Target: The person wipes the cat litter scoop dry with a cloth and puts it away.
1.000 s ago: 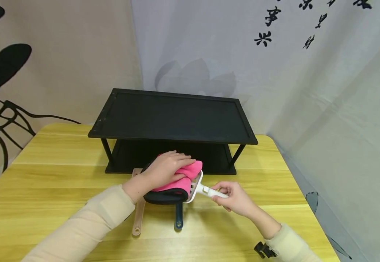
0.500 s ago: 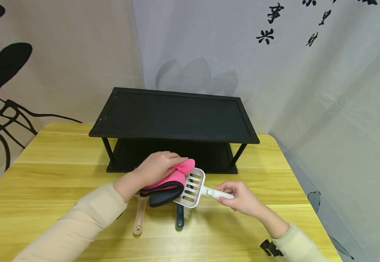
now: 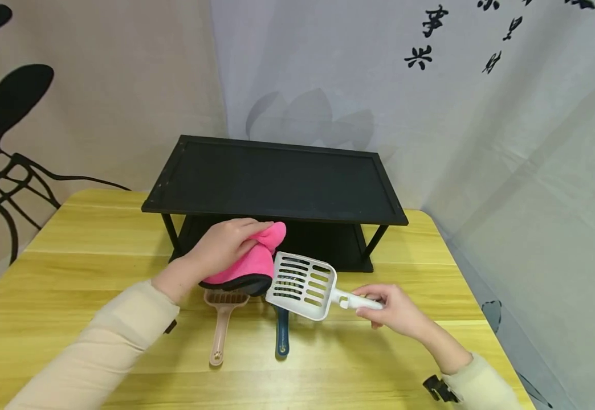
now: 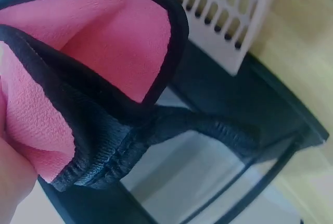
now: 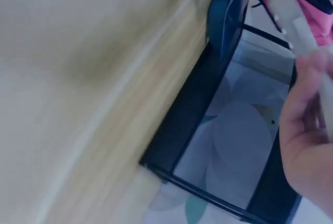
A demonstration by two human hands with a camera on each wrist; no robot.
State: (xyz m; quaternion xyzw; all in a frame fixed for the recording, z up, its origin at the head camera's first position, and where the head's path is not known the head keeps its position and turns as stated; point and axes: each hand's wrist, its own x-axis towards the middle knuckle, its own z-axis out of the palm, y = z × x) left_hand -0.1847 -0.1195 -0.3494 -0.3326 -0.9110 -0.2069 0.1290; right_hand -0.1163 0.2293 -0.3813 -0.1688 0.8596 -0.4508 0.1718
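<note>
In the head view my left hand point(image 3: 225, 247) grips a pink fleece cloth with black edging point(image 3: 251, 265), bunched under the fingers. A black strap-like loop hangs from this cloth point(image 4: 119, 41) in the left wrist view. My right hand point(image 3: 392, 310) pinches the end of a white litter scoop's handle. That white scoop point(image 3: 323, 290) is raised, slotted head toward the cloth. Below the cloth a pale pink litter scoop point(image 3: 220, 324) lies handle toward me, its head partly hidden. A dark blue scoop point(image 3: 282, 333) lies right of it; the cloth and white scoop cover its head.
A black two-tier rack point(image 3: 277, 182) stands behind the hands on the wooden table point(image 3: 97, 273). Its upper shelf overhangs the lower one point(image 3: 335, 247). A fabric backdrop point(image 3: 482, 171) hangs behind and to the right.
The cloth has moved left and slightly up with my left hand. The white scoop has shifted right, showing its whole head. More of the pink scoop's head shows.
</note>
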